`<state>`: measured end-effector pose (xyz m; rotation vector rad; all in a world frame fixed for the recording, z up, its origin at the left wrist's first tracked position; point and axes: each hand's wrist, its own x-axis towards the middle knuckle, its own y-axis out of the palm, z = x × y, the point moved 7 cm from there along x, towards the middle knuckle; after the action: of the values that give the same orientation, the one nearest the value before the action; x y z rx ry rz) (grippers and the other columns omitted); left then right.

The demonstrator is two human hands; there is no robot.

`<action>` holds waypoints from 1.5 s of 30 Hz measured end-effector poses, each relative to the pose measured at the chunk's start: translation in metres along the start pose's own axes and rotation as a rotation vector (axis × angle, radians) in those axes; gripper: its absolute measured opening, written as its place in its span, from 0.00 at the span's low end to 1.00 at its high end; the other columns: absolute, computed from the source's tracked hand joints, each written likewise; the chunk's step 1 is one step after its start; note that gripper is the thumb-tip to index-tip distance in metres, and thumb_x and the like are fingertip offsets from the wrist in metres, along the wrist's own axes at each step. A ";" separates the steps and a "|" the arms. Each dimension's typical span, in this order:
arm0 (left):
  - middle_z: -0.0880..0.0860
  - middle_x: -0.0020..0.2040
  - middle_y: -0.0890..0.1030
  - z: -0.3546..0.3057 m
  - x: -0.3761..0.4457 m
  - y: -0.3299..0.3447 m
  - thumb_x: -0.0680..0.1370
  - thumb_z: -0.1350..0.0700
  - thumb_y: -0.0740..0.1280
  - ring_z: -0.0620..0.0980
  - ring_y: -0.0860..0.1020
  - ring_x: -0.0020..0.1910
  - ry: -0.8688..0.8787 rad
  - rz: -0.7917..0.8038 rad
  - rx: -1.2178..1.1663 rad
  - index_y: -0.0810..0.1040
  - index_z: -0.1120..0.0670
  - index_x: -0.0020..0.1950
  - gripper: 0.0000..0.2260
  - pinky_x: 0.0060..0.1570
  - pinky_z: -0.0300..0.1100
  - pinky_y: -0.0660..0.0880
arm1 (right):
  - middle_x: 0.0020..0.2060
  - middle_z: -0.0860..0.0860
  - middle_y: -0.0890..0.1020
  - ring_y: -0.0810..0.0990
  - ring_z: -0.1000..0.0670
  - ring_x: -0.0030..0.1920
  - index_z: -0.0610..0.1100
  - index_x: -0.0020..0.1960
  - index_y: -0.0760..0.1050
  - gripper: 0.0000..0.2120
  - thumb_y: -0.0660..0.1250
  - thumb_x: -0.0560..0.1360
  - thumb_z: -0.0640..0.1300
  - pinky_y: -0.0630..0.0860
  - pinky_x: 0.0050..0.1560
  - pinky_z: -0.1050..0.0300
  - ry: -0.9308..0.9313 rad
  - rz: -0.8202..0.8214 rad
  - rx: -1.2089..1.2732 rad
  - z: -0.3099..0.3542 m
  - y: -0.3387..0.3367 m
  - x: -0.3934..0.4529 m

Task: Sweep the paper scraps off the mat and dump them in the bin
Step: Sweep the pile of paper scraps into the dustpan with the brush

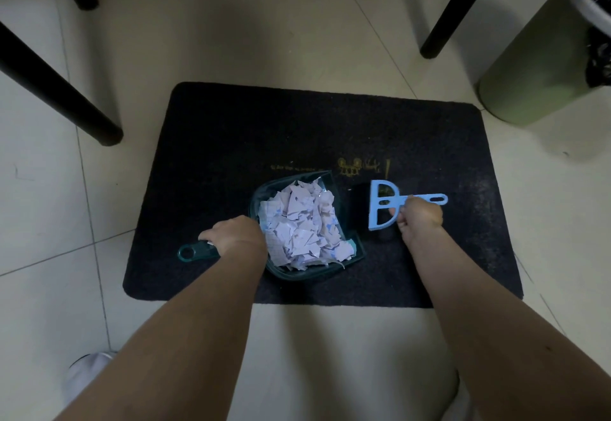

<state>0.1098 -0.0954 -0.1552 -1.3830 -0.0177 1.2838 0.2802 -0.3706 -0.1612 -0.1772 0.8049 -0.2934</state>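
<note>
I'm indoors, likely a home: pale glossy floor tiles (pixel 297 40), a dark printed doormat (pixel 297 130), black furniture legs (pixel 62 90), a lined green bin (pixel 535 77).

Bin (pixel 542 67) cropped by right edge

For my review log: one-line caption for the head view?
Left hand holds teal dustpan piled with paper scraps; right hand grips blue brush.

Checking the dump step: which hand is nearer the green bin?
Right. The right hand holds the light blue plastic brush below-left of the green bin; the left hand is farther left.
</note>
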 end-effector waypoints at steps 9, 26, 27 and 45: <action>0.56 0.61 0.76 0.004 -0.004 0.000 0.77 0.59 0.61 0.57 0.72 0.62 -0.010 0.010 -0.063 0.75 0.55 0.62 0.15 0.65 0.59 0.65 | 0.43 0.45 0.82 0.83 0.48 0.41 0.39 0.50 0.74 0.11 0.60 0.79 0.47 0.81 0.45 0.47 -0.525 0.285 -0.795 0.021 0.024 -0.050; 0.53 0.55 0.79 0.083 -0.031 0.011 0.78 0.58 0.59 0.54 0.74 0.58 -0.113 -0.061 -0.270 0.79 0.53 0.55 0.10 0.62 0.53 0.67 | 0.39 0.46 0.79 0.77 0.50 0.34 0.41 0.46 0.70 0.10 0.58 0.80 0.48 0.70 0.29 0.58 -0.655 0.141 -0.910 0.048 0.006 -0.105; 0.53 0.55 0.79 0.089 -0.032 0.013 0.78 0.58 0.59 0.54 0.74 0.58 -0.122 -0.064 -0.271 0.79 0.53 0.54 0.10 0.62 0.53 0.67 | 0.39 0.46 0.79 0.77 0.50 0.34 0.41 0.46 0.70 0.10 0.58 0.80 0.48 0.71 0.29 0.58 -0.658 0.130 -0.897 0.048 0.004 -0.108; 0.53 0.55 0.79 0.113 -0.034 0.028 0.77 0.58 0.61 0.54 0.75 0.58 -0.122 -0.021 -0.353 0.79 0.53 0.55 0.10 0.63 0.54 0.68 | 0.44 0.47 0.83 0.83 0.50 0.41 0.42 0.50 0.75 0.08 0.60 0.79 0.46 0.80 0.45 0.53 -0.451 0.280 -0.679 0.024 0.012 -0.115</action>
<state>0.0034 -0.0489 -0.1195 -1.5934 -0.3566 1.3918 0.2243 -0.3207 -0.0693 -0.7336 0.4443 0.2913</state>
